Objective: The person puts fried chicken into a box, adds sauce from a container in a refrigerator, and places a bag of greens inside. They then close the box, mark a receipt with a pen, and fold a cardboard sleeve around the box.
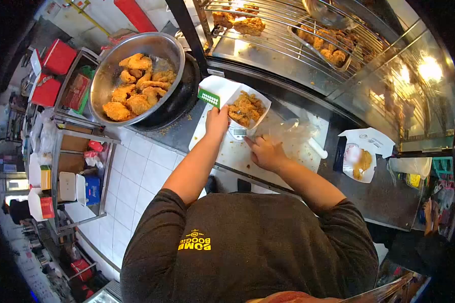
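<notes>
A white paper box (227, 87) with fried chicken (246, 108) in it rests on a small digital scale (229, 133). My left hand (217, 122) is closed on the box's left side, beside a green-and-white patterned panel (209, 97). With the index finger stretched out, my right hand (266, 152) reaches the scale's front edge, close to its display (239, 132). Nothing shows in that hand. Just beyond it lies a crumpled clear plastic bag (290, 132). Crumbs dot the white board (232, 157) under the scale.
A large steel bowl (174, 44) of fried chicken stands at the left. Behind the counter is a lit glass warmer with wire racks (283, 50). Another open box (370, 135) with food sits to the right. A metal shelf (107, 174) stands at the left over the tiled floor.
</notes>
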### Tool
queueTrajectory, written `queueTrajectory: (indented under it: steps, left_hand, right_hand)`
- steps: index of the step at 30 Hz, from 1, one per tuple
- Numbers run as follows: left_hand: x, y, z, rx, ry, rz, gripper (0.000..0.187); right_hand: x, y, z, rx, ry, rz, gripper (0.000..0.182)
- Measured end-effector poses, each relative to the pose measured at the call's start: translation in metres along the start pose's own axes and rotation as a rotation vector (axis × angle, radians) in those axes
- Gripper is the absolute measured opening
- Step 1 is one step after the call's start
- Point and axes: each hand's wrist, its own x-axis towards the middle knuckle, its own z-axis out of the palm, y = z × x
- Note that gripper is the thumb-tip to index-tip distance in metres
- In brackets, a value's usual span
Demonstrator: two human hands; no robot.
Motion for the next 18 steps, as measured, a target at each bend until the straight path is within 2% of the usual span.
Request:
queueTrajectory:
  steps: [2,4,6,10,12,15,18]
  left_hand:
    - [0.007,-0.008,0.002,0.158,0.083,0.065,0.031]
    - [0.006,-0.008,0.007,0.113,0.132,0.102,0.033]
    - [0.003,-0.009,0.006,0.210,0.158,0.173,0.033]
    - [-0.003,-0.002,0.008,0.011,0.099,0.086,0.044]
    - [-0.009,0.004,0.009,-0.041,0.110,0.030,0.043]
    - [-0.003,-0.006,0.008,-0.061,0.059,0.027,0.029]
    - [-0.041,0.037,-0.009,-0.176,-0.008,0.017,0.029]
  right_hand:
    - [0.000,0.005,0.014,-0.005,-0.015,0.028,0.049]
    - [0.005,0.004,0.013,0.029,-0.038,0.022,0.048]
    - [0.008,0.002,0.011,0.017,-0.035,0.007,0.048]
    - [0.008,0.000,0.013,-0.099,0.041,-0.077,0.046]
    - [0.011,-0.001,0.012,-0.114,0.121,-0.116,0.043]
    - [0.005,-0.008,0.003,-0.033,0.283,-0.154,0.035]
    - [-0.015,-0.020,-0.048,0.163,0.417,-0.214,0.027]
